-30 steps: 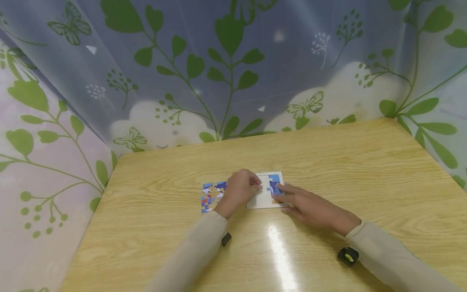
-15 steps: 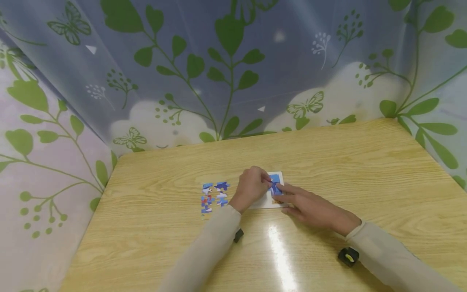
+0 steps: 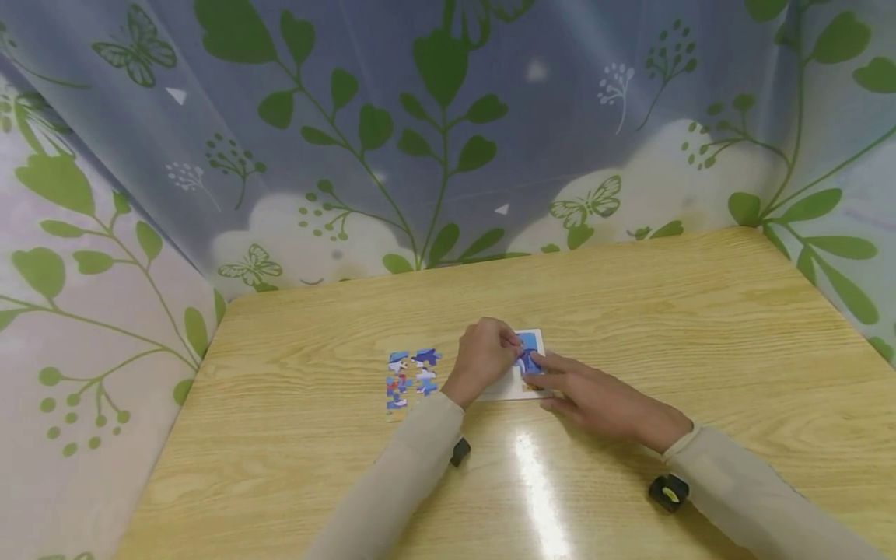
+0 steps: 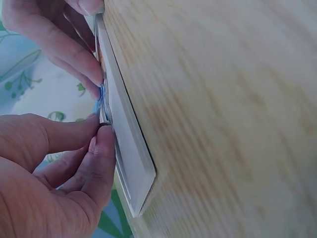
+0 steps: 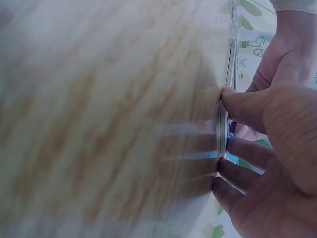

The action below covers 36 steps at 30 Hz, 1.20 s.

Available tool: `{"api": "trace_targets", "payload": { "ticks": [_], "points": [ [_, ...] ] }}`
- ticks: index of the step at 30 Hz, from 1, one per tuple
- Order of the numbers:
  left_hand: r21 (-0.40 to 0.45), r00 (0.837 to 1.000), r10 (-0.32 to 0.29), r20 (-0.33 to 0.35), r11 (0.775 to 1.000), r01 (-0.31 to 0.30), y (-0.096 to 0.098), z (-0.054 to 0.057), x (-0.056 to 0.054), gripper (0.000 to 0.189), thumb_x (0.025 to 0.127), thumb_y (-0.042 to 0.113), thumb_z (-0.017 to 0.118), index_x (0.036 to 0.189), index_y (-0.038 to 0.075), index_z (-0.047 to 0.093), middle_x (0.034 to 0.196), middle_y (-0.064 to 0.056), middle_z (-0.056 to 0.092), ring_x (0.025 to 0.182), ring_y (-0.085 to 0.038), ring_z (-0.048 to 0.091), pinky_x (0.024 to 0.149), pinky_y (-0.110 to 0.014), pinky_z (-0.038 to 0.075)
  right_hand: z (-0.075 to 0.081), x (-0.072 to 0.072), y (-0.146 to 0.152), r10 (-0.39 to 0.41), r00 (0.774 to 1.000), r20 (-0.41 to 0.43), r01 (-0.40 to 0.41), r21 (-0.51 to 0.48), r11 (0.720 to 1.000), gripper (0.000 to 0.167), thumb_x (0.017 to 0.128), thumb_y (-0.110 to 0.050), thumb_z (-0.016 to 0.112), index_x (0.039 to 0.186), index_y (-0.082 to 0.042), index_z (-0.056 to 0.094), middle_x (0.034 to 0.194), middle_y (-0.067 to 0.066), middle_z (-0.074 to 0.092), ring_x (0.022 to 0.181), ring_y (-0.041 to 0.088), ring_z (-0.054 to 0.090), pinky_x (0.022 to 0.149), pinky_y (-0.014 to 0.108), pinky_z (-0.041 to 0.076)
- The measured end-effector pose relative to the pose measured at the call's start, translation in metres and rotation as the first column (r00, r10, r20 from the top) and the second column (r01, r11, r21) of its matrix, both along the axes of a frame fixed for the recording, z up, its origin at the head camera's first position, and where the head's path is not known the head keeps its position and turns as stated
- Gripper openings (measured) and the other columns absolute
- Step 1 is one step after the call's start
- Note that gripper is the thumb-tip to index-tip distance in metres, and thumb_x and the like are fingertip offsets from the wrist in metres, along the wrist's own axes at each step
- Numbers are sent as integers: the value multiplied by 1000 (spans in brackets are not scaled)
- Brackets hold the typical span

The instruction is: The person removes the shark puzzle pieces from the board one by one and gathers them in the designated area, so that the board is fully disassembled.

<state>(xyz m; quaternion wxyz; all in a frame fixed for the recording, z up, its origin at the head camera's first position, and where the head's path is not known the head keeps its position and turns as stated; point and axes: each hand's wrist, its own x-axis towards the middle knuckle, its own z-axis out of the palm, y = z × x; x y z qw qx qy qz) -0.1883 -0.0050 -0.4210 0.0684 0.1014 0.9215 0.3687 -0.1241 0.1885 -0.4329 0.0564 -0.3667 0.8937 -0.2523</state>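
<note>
A white puzzle tray point(image 3: 500, 391) lies on the table, with joined blue puzzle pieces point(image 3: 529, 342) along its right side. My left hand point(image 3: 483, 354) is over the tray's left part, its thumb and fingertips pinching a small puzzle piece point(image 4: 103, 125). That piece is mostly covered by the fingers, right at the edge of the joined ones. From the right, my right hand point(image 3: 595, 397) rests on the tray with fingers extended, fingertips on the joined pieces. Its thumb point(image 5: 240, 104) touches the tray's near edge in the right wrist view.
Left of the tray, several loose puzzle pieces point(image 3: 425, 372) lie in two columns on the wooden table point(image 3: 301, 373). A patterned curtain point(image 3: 336, 155) hangs behind the table and along its sides. Both wrists wear a black device point(image 3: 668, 491).
My left hand has moved right across the tray with the puzzle piece, up to the joined pieces, uncovering loose pieces at left. The right hand has stayed in place.
</note>
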Motion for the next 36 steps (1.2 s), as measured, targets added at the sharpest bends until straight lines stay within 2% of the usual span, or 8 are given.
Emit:
{"api": "trace_targets", "payload": {
  "ticks": [6,11,20,24,36],
  "points": [
    [15,1000,25,-1,1000,-25,0,1,2,4,89,10,77,86,7,78,79,-1,73,71,-11,66,63,-25,54,1,0,0,2,1000,12,-2,0,1000,43,101,-10,62,142,3,54,154,28,37,142,47,35,106,55,41],
    [34,999,33,-11,999,-33,-6,5,4,5,89,11,77,87,7,77,82,-2,73,72,-13,66,65,-26,54,2,1,0,-6,1000,13,6,9,1000,42,101,-11,62,141,2,55,155,27,37,141,47,37,106,56,42],
    [49,998,56,-7,997,-55,-33,7,7,3,88,11,77,87,8,77,85,-2,72,79,-16,65,70,-32,54,1,2,-1,-38,999,20,38,32,999,44,101,-13,63,142,1,55,155,27,38,141,46,38,107,56,40],
    [63,998,57,-7,996,-57,-47,8,9,4,89,10,75,87,6,76,85,-3,72,77,-17,64,68,-32,53,0,2,-1,-47,999,26,46,39,998,45,101,-14,63,143,1,54,156,26,37,142,45,37,108,56,39],
    [26,995,97,-9,995,-97,-87,8,13,4,89,9,76,87,6,77,83,-3,72,71,-17,64,66,-32,55,2,4,-1,-27,1000,-3,27,16,1000,43,102,-14,62,142,1,55,154,28,39,140,47,39,106,57,41]
  ]
}}
